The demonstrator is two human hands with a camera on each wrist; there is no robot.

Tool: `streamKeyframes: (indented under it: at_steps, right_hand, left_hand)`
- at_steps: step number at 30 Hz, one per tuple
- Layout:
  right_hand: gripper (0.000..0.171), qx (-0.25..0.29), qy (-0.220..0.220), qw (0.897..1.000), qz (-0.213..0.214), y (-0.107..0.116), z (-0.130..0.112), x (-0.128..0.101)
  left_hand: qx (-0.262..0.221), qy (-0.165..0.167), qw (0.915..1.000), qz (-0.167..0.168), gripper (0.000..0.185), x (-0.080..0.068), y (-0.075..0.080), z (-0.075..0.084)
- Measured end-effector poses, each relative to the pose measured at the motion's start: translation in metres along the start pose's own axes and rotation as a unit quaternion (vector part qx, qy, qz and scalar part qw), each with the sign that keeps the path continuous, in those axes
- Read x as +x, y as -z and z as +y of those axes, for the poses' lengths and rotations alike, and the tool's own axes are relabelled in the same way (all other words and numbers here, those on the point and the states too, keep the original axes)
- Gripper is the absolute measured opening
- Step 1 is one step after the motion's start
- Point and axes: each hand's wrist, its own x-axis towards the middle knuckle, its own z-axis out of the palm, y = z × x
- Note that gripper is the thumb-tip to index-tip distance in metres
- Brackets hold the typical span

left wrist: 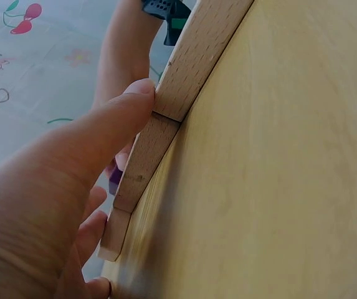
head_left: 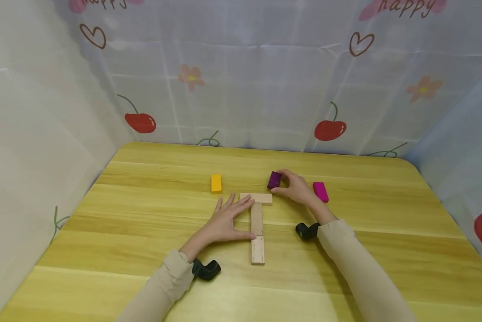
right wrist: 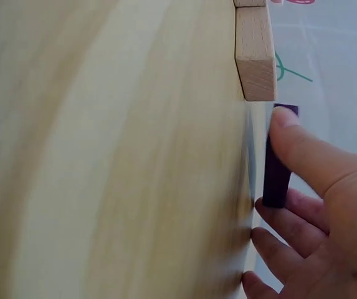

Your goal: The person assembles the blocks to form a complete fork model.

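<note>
Right hand (head_left: 299,188) pinched the purple block (head_left: 274,180) at frame centre, just above-right of the plain-wood T (head_left: 257,223), whose stem ran toward the viewer. Left hand (head_left: 230,219) lay flat, fingers spread, steadying that stem on the desk (head_left: 144,250).

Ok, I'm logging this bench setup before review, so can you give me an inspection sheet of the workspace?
Surface: wooden table, pale yellow grain.
Job's things: three plain wooden blocks laid flat in a T shape; purple block just beyond the T's top.
Clutter: yellow block and pink block lying apart on the table.
Hands: left hand lies flat with its thumb against the T's stem; right hand pinches the purple block.
Cables: nothing seen.
Surroundings: printed cloth backdrop with cherries, hearts and flowers; a black wrist camera on each wrist.
</note>
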Motion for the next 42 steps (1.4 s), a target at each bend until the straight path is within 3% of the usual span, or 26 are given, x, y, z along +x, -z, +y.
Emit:
streamKeyframes:
  at_steps: [10,18,31,42]
  right_hand:
    - [0.065,-0.028,0.017,0.999,-0.018,-0.005,0.004,0.006]
    - [0.054,0.013,0.022,0.999,-0.033,-0.004,0.010,0.002]
    - [0.052,0.062,0.032,0.996,-0.055,-0.005,0.013,-0.002]
    - [0.052,0.072,0.038,0.995,-0.060,-0.005,0.012,-0.005]
  left_hand:
    - [0.001,0.000,1.0000,-0.002,0.091,0.001,0.003,0.002]
    - [-0.003,-0.003,1.0000,0.000,0.091,0.001,0.003,0.003]
    - [-0.001,-0.002,1.0000,0.002,0.091,0.001,0.002,0.002]
    - [-0.001,0.002,1.0000,0.002,0.092,0.000,0.002,0.003]
